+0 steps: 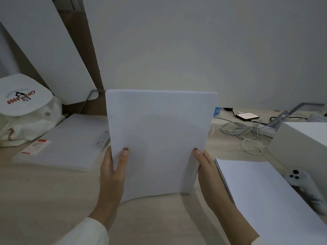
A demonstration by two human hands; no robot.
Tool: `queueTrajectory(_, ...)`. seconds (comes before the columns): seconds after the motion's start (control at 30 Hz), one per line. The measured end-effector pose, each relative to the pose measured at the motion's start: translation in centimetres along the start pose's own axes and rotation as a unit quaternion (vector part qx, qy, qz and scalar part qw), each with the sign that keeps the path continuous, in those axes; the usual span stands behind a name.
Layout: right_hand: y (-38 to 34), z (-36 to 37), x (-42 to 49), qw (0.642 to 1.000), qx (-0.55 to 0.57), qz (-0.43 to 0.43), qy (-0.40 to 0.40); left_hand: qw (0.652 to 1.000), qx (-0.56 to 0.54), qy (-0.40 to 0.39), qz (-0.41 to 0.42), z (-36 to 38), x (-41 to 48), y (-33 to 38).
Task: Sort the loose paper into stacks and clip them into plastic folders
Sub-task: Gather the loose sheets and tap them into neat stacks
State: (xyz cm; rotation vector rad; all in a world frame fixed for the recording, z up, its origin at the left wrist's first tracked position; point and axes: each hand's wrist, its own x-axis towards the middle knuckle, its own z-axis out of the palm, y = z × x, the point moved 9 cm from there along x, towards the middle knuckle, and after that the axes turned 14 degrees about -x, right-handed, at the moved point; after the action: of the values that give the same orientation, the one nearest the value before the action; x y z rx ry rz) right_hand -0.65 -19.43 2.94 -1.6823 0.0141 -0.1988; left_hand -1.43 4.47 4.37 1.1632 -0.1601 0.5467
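A stack of white paper (159, 138) stands upright on its lower edge on the beige table (53, 200), slightly bowed. My left hand (111, 175) grips its left side and my right hand (210, 175) grips its right side, thumbs on the front sheet. To the left lies a translucent plastic folder (70, 144) with a metal clip near its right edge and a red-and-white label at its near left corner. A second pile of white paper (265, 193) lies flat at the right.
A white cloth bag (24, 110) printed "GOOD LUCY" sits at far left. White boards (44, 46) lean on the wall behind. A tangle of cables (247, 133) and a phone (247, 116) lie at back right. A white controller (306, 188) rests by a white box (304, 138).
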Motion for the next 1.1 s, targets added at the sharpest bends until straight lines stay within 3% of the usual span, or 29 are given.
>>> queueTrajectory(0.3, 0.0, -2.3, 0.1, 0.992, -0.112, 0.018, 0.052, 0.999, 0.023, 0.009, -0.036, 1.4, -0.8, -0.1)
queueTrajectory(0.5, -0.6, -10.4, -0.9, 0.970, -0.203, 0.057, 0.123, 0.983, 0.035, -0.043, -0.175, 7.6, -3.3, -4.1)
queueTrajectory(0.87, 5.5, -28.4, -4.2, 0.888, -0.362, 0.199, 0.201, 0.876, 0.057, -0.279, -0.389, 21.6, -13.4, -13.6)
queueTrajectory(1.1, 8.4, -32.5, -3.9, 0.845, -0.422, 0.243, 0.219, 0.875, 0.166, -0.291, -0.351, 23.5, -14.9, -17.3)
